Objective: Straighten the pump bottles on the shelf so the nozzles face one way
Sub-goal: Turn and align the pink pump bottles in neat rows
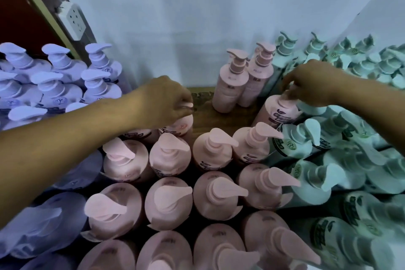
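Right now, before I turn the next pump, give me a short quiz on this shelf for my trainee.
1. Choose one: the left hand and the right hand each grip the pump of a bottle of which colour? A purple, B pink, C green.
2. True or false: the two back pink bottles stand upright, with no hand on them.
3. Fill in: the purple bottles stand to the ___ of the pink ones.
Key: 1 B, the left-hand pink bottle and the right-hand pink bottle. 2 true. 3 left.
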A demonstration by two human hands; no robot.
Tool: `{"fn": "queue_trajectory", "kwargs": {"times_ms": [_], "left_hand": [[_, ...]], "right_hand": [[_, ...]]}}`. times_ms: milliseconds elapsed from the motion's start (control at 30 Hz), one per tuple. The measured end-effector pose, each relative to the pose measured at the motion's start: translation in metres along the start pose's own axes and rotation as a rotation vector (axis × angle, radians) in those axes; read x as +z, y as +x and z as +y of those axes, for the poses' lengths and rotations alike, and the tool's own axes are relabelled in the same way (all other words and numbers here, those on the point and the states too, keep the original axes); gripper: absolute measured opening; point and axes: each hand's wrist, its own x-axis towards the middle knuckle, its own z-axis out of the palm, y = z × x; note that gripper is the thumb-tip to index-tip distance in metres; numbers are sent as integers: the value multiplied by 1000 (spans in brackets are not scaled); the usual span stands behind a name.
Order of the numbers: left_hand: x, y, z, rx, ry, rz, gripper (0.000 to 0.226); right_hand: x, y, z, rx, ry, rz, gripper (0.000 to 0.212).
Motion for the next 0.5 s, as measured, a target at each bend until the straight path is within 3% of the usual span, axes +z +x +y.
{"fn": "queue_trajectory", "kwargs": {"times_ms": [233,500], "left_hand": [[0,-2,-3,-50,-24,-2,20],[-6,-14,2,-116,-58,117,30]], "right_hand": [[0,5,-39,-113,11,88,25],[-1,10,-101,-247,79,196,27]]}}
